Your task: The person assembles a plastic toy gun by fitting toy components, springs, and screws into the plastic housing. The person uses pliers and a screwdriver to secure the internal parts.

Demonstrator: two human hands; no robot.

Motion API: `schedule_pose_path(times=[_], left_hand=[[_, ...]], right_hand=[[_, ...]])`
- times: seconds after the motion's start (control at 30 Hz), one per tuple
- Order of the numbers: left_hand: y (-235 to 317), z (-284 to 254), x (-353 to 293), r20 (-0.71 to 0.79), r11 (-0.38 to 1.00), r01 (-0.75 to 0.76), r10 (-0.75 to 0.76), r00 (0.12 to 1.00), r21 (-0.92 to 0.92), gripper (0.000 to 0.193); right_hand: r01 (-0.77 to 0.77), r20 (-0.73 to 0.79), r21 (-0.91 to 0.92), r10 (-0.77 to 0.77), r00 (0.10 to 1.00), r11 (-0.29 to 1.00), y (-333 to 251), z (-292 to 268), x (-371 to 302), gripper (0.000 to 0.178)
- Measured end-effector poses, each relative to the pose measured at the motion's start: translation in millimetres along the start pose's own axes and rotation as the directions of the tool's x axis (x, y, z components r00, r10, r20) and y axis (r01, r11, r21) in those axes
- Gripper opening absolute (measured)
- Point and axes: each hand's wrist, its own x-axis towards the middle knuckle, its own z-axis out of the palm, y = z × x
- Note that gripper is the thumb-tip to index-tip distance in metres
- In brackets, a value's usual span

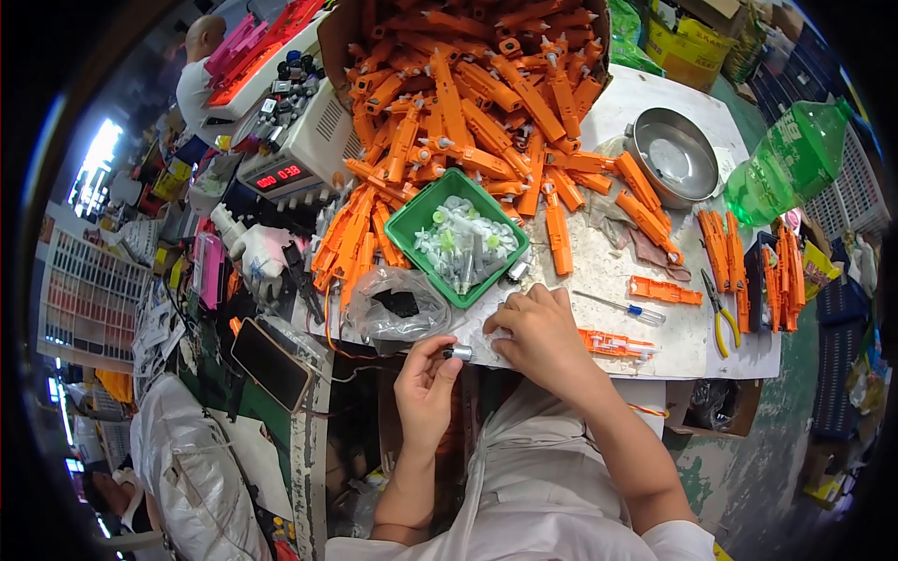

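Head view: the left hand's (427, 388) grip clamps a smooth silver cylinder (459, 352) at the front of the table (683, 351); the right hand's (541, 338) grip I cannot tell. Orange plastic shells (449, 98) crowd a green tray (404, 231); a boxy instrument (322, 140) glows red digits.

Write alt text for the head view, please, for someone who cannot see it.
A person's left hand pinches a small silver cylinder at a white workbench, the right hand close beside it. Ahead are a green tray of whitish parts and heaped orange pieces; a screwdriver and pliers lie to the right.
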Motion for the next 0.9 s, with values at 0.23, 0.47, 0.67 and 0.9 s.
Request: schedule_pose_path(times=[0.23,0.47,0.67,0.9], left_hand=[[-4.5,22.7,14.5,0.079,0.75,-0.365,0.389,0.918,0.552,0.022],[-2.7,32.4,19.1,0.104,0.699,-0.385,0.41,0.906,0.603,0.02],[-3.7,35.1,21.2,0.157,0.638,-0.425,0.433,0.887,0.642,0.021],[1.4,39.1,18.8,0.279,0.47,-0.484,0.44,0.853,0.739,0.023]], right_hand=[[-0.09,-0.018,0.112,0.093,0.996,0.99,-3.5,-21.3,-1.2,0.011],[-0.054,-0.007,0.13,0.056,0.998,0.99,0.5,-11.9,-0.7,0.019],[-0.034,-0.023,0.092,0.036,0.999,0.995,1.8,-8.6,1.4,0.023],[-0.007,-0.016,0.01,0.007,1.0,1.0,-5.1,-12.7,3.0,0.026]])
